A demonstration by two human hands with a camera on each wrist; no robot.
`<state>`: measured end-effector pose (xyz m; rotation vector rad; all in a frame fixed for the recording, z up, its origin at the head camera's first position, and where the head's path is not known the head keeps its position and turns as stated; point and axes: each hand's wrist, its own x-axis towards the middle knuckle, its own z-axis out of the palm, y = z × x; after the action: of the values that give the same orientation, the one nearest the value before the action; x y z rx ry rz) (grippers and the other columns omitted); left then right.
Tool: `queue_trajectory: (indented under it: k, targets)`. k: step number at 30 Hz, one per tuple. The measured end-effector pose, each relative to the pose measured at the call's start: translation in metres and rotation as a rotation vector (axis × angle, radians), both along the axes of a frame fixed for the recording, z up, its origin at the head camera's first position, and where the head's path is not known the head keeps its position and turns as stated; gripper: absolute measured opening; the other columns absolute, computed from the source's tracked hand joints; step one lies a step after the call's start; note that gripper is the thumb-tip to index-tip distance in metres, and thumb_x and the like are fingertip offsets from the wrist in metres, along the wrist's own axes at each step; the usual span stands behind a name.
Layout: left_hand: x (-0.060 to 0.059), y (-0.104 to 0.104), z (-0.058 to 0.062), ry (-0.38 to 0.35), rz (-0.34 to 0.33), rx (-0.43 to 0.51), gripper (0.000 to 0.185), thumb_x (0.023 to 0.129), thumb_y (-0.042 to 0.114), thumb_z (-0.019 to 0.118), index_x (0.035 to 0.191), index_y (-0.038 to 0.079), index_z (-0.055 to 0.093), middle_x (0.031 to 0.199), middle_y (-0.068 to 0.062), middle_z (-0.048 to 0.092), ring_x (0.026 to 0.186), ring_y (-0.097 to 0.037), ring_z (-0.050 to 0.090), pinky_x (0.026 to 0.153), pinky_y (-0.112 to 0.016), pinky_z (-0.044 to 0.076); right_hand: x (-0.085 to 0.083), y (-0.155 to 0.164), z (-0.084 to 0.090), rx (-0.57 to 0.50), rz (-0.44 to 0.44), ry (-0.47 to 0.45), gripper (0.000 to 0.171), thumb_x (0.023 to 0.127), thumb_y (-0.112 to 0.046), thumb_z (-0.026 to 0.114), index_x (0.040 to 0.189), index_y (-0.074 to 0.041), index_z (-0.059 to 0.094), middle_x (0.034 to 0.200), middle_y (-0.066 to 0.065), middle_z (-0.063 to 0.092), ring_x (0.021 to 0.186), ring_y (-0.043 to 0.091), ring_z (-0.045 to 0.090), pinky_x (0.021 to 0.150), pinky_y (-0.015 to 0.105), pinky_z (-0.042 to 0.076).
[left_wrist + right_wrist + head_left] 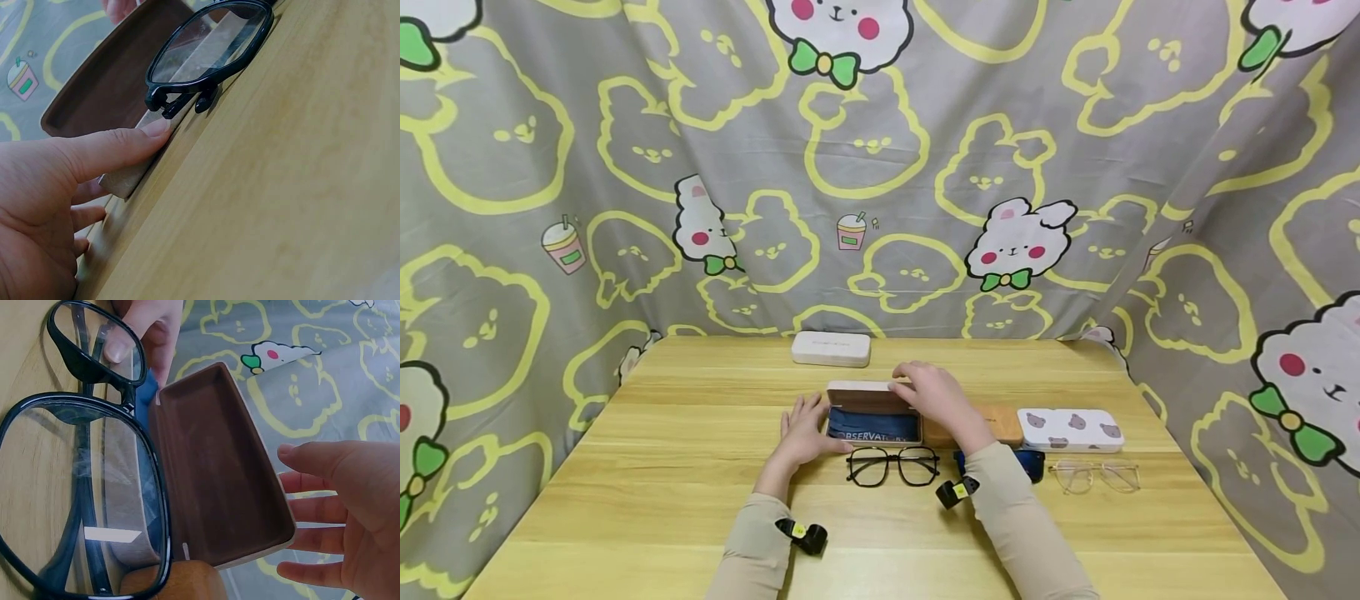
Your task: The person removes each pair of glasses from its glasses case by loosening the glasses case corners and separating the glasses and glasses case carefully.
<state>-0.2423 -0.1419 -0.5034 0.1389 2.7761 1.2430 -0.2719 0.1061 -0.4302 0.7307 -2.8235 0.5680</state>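
Near the middle of the wooden tabletop (700, 500) an open glasses case (873, 414) stands with its brown-lined lid (219, 469) raised and a blue cleaning cloth (874, 426) in its tray. The left hand (805, 433) lies against the case's left end, thumb pressed flat to the wall, fingers straight. The right hand (929, 392) rests on the lid's top edge with fingers spread, clamped on nothing. Black-framed glasses (892, 466) lie just in front of the case, toward the near edge. I judge the lid could snap down on the left thumb if the right hand pushes it, or the case could slide into the glasses and nudge them forward.
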Motion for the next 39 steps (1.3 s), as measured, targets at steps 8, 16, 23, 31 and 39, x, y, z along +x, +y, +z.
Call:
queue_trajectory:
  k: [8, 16, 23, 31, 39]
  targets:
    - [0.002, 0.001, 0.002, -0.003, -0.001, -0.004, 0.098, 0.064, 0.032, 0.091, 0.145, 0.003, 0.043, 0.161, -0.017, 0.023, 0.151, -0.041, -0.003, 0.118, -0.062, -0.012, -0.009, -0.003, -0.008, -0.017, -0.019, -0.037, 0.034, 0.096, -0.041, 0.059, 0.111, -0.013, 0.07, 0.108, 0.004, 0.072, 0.094, 0.022, 0.069, 0.083, 0.041, 0.056]
    - [0.003, 0.002, 0.003, 0.002, 0.002, -0.002, 0.097, 0.064, 0.03, 0.091, 0.144, 0.002, 0.044, 0.161, -0.017, 0.024, 0.151, -0.041, -0.002, 0.118, -0.062, -0.012, -0.017, -0.002, -0.012, -0.102, 0.015, -0.157, 0.033, 0.096, -0.036, 0.059, 0.109, -0.008, 0.07, 0.111, 0.009, 0.072, 0.104, 0.026, 0.067, 0.092, 0.044, 0.054]
    - [0.003, 0.002, 0.003, 0.002, 0.001, -0.002, 0.097, 0.065, 0.03, 0.091, 0.145, 0.003, 0.044, 0.161, -0.017, 0.024, 0.151, -0.041, -0.002, 0.118, -0.062, -0.012, -0.025, 0.001, -0.017, -0.154, 0.061, -0.285, 0.047, 0.099, -0.037, 0.054, 0.126, 0.001, 0.062, 0.128, 0.017, 0.064, 0.123, 0.033, 0.058, 0.105, 0.048, 0.047]
    - [0.002, 0.001, 0.002, 0.002, 0.002, 0.0, 0.096, 0.064, 0.031, 0.091, 0.144, 0.004, 0.046, 0.161, -0.017, 0.024, 0.151, -0.041, -0.002, 0.117, -0.063, -0.012, -0.023, 0.004, -0.016, -0.127, 0.086, -0.405, 0.055, 0.102, -0.042, 0.045, 0.138, -0.001, 0.053, 0.138, 0.016, 0.058, 0.124, 0.032, 0.058, 0.108, 0.049, 0.043]
    - [0.001, 0.002, 0.001, 0.001, 0.002, -0.009, 0.095, 0.064, 0.032, 0.091, 0.144, 0.004, 0.046, 0.161, -0.017, 0.023, 0.151, -0.041, -0.001, 0.117, -0.063, -0.011, -0.023, 0.008, -0.018, -0.132, 0.129, -0.469, 0.055, 0.103, -0.043, 0.043, 0.143, -0.005, 0.049, 0.145, 0.013, 0.052, 0.135, 0.031, 0.048, 0.114, 0.047, 0.038]
